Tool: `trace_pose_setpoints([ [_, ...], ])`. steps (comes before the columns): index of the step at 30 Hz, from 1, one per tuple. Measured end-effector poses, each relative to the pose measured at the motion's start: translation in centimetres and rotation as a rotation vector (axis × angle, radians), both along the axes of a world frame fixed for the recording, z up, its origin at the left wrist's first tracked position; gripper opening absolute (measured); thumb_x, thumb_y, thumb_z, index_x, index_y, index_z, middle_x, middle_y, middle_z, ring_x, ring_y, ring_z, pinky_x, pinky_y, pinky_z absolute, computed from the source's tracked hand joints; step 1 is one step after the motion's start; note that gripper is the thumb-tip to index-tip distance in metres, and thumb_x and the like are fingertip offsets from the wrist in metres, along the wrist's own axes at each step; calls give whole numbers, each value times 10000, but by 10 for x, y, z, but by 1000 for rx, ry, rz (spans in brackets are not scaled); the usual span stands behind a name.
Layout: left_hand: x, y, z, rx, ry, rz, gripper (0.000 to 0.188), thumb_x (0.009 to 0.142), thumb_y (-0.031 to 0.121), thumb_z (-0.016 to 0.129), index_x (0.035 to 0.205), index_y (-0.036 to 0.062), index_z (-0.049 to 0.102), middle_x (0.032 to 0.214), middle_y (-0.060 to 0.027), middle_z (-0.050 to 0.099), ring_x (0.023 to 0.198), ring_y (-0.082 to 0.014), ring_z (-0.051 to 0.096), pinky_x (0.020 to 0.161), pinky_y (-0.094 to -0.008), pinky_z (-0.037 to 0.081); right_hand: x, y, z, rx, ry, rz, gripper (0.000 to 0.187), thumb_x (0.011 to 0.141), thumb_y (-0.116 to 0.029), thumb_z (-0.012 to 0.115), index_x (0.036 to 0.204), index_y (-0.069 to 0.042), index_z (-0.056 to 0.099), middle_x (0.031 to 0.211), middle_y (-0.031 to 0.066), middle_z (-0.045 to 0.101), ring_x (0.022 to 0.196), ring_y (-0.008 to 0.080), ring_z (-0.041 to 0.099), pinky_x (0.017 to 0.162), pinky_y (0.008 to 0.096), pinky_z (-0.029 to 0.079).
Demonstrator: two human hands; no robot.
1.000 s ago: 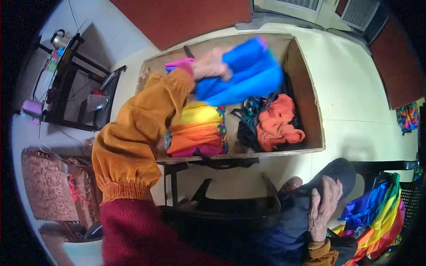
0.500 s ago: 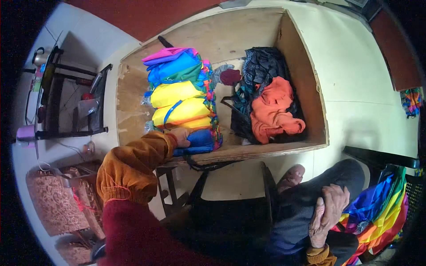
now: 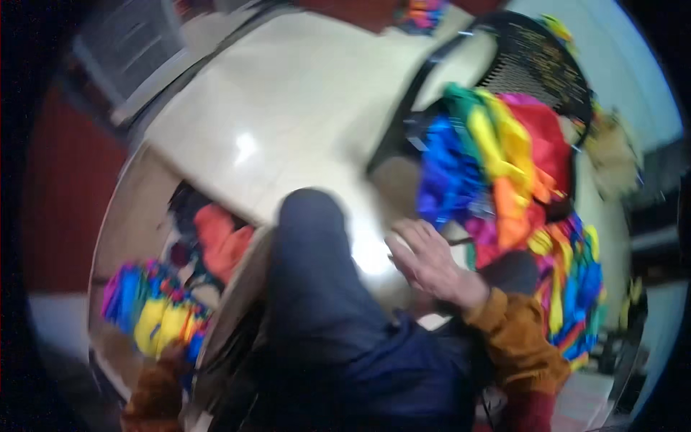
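Observation:
My left hand [image 3: 173, 353] rests at the near end of the rainbow fabric bundles [image 3: 162, 324] in the wooden box [image 3: 111, 237]. Its fingers are blurred and partly hidden. My right hand [image 3: 430, 263] hovers beside my raised knee, empty, with loosely stretched fingers. Just beyond it, rainbow fabric [image 3: 497, 165] lies draped over a black chair [image 3: 533, 50] with a perforated back. More multicoloured fabric [image 3: 576, 288] hangs down on the chair's near right side. The picture is smeared by motion.
Orange cloth [image 3: 219, 241] and dark cloth [image 3: 188, 205] lie in the box's other end. A tan bag-like thing [image 3: 612, 155] stands beyond the chair at right. Pale floor [image 3: 302, 93] stretches between box and chair. Another colourful bundle [image 3: 423, 16] sits at the far edge.
My view has swung right, so the box now appears at lower left and the chair with rainbow fabric comes into full view. My right hand has lifted off my leg toward that fabric.

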State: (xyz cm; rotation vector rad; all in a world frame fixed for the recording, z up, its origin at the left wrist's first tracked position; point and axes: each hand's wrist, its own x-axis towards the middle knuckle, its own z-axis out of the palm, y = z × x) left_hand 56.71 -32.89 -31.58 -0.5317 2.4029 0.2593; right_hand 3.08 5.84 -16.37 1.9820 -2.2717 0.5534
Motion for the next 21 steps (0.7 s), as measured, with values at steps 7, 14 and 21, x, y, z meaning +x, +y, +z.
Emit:
trace_pose_setpoints([
  [7,-210,-52,61,26,710,360,218,845,124,519,1015,-5,566,910,-143,601,857,-210,566,775,-316,439,-105,106,-7,-319,210,-715,365,668,-92,621,1003,-20,496,1005,190,482,924,369,488,759,437,421],
  [14,-532,189,132,907,1128,324,187,852,236,533,870,72,622,618,75,456,495,-18,378,416,-189,303,-129,149,-49,-50,13,-1224,302,719,-186,611,938,-14,496,1001,201,476,910,375,489,708,440,433],
  [21,-556,329,90,1274,851,281,210,819,202,534,708,25,547,586,50,439,554,-47,393,496,-244,355,-123,135,-42,-126,-297,-1174,379,758,-295,616,943,20,515,759,193,561,728,384,556,673,413,459],
])
